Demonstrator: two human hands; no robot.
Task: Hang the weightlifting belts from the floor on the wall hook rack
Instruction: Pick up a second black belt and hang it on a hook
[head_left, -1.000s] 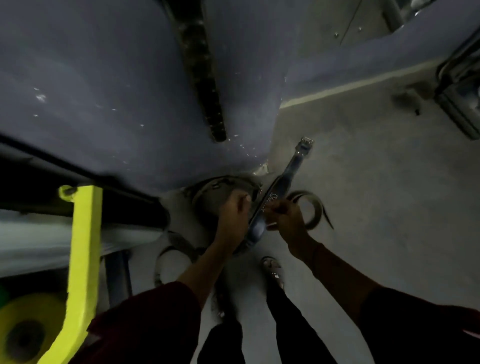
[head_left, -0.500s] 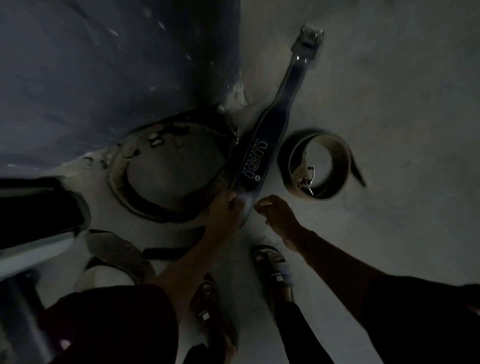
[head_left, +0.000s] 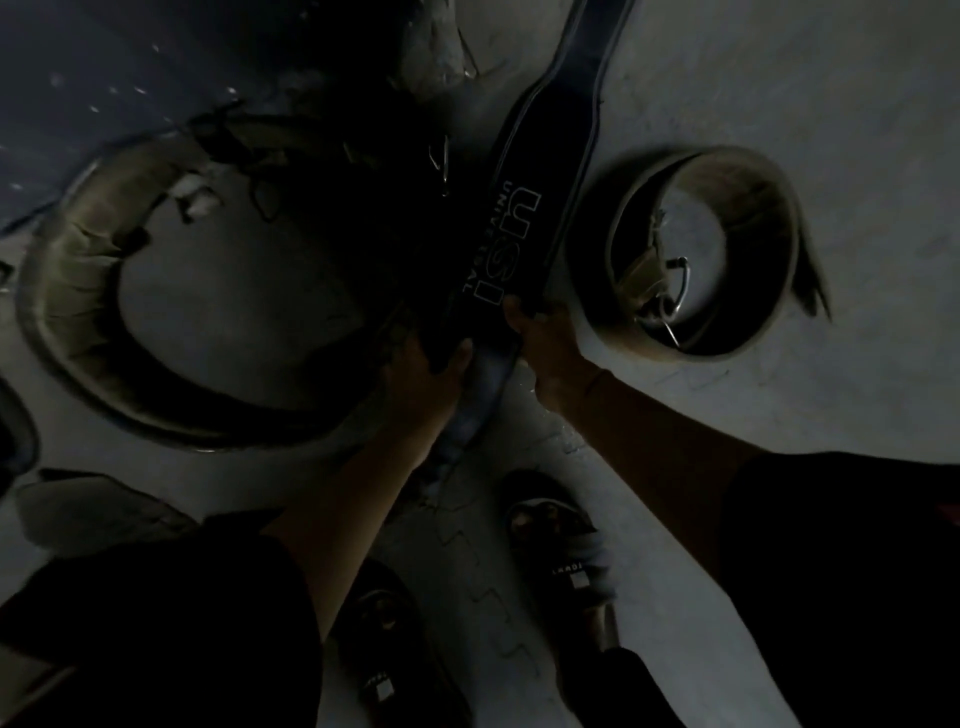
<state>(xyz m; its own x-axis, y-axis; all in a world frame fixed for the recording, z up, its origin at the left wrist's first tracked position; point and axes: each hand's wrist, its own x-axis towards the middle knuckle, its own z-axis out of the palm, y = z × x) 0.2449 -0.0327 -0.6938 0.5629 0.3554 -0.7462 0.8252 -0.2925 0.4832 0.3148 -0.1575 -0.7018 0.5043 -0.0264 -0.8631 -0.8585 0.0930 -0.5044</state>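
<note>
Black belt (head_left: 524, 218) flat on floor (head_left: 831, 104), running from hands up and out of frame, white lettering on wide back panel. Left hand (head_left: 431, 374) curled over near end, right hand (head_left: 545, 343) gripping its right edge; both closed on it. Looks stiff, thick, moderately heavy; likely holds shape, won't drape. Best grip: narrow strap end or near buckle, out of view. Tan belt (head_left: 727, 197) coiled on edge just right, buckle inside. Bigger olive belt (head_left: 88, 249) looped left. Dim light.
</note>
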